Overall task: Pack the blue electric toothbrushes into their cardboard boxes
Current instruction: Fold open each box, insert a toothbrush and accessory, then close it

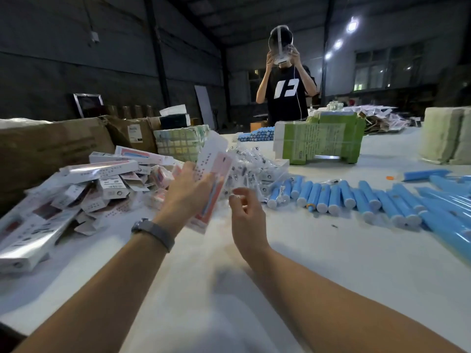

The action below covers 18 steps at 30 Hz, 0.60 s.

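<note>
a: what are the fingers doing?
b: the left hand (pixel 190 192) has its fingers curled round a long pink and white toothbrush box (pixel 212 175), held tilted above the desk (pixel 229 289) with its top flap standing open. the right hand (pixel 246 212) is just beside it, fingers loosely curled with thumb and forefinger close together; i cannot tell if they pinch anything, the frame is blurred there.
a: any writing on the box?
b: rows of small dark print on the white side, too blurred to read.
a: and the toothbrushes?
b: the blue toothbrush handles (pixel 356 197) lie in a row on the desk to the right of the hands, white ends toward the camera. a second heap of blue handles (pixel 258 135) sits farther back.
a: further out?
b: left of the hands, a pile of boxes (pixel 102 182), some with loose flaps, their labels unreadable. behind the hands, a heap of small clear bags (pixel 254 161). beyond that, a green printed carton (pixel 321 141), text illegible, and brown cartons (pixel 51 146) at the left edge.
a: anyone else?
b: a person (pixel 285 93) across the desk in a black t-shirt with large white figures that look like "13", both hands raised to a headset.
</note>
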{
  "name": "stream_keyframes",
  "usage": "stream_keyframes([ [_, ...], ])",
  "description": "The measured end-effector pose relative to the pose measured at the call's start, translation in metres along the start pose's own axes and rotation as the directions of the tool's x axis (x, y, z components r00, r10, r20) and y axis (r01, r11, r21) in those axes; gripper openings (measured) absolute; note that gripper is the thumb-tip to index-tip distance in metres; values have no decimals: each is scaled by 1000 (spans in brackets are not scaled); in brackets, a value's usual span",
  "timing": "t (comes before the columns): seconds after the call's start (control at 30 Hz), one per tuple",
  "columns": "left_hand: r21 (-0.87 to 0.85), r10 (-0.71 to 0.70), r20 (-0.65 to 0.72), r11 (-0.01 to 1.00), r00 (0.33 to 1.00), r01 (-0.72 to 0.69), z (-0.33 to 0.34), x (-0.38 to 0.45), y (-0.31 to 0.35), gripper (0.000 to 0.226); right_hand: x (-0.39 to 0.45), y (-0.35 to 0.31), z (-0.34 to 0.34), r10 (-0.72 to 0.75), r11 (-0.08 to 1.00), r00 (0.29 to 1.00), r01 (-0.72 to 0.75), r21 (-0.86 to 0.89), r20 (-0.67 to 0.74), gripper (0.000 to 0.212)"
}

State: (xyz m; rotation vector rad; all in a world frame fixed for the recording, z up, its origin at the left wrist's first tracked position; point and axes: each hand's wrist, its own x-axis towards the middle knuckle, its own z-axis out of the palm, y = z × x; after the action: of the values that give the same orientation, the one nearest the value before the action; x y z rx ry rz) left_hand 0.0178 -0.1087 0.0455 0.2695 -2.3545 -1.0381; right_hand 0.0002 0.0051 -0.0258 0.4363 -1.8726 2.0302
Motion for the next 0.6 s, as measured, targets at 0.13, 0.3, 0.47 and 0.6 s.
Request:
stream_keyframes([
  [0.13, -560, -164, 175, 794, 971, 235, 31, -29, 26, 3, 7, -11, -6, 79, 976, 997, -74, 204, -14, 24],
  [0.3, -856, -71, 251, 450, 965, 256, 51, -44, 30, 28, 25, -12, -41, -3, 1000, 999, 3, 14, 54, 25],
  [0.47, -904, 21, 314, 313, 949, 292, 62, -54, 24, 34, 40, -17, -63, -63, 928, 984, 119, -353, 168, 23],
  [0.6, -858, 87, 260, 478, 962, 189, 69, -62, 22, 39, 48, -30, -93, -112, 820, 951, 253, -514, 288, 21],
])
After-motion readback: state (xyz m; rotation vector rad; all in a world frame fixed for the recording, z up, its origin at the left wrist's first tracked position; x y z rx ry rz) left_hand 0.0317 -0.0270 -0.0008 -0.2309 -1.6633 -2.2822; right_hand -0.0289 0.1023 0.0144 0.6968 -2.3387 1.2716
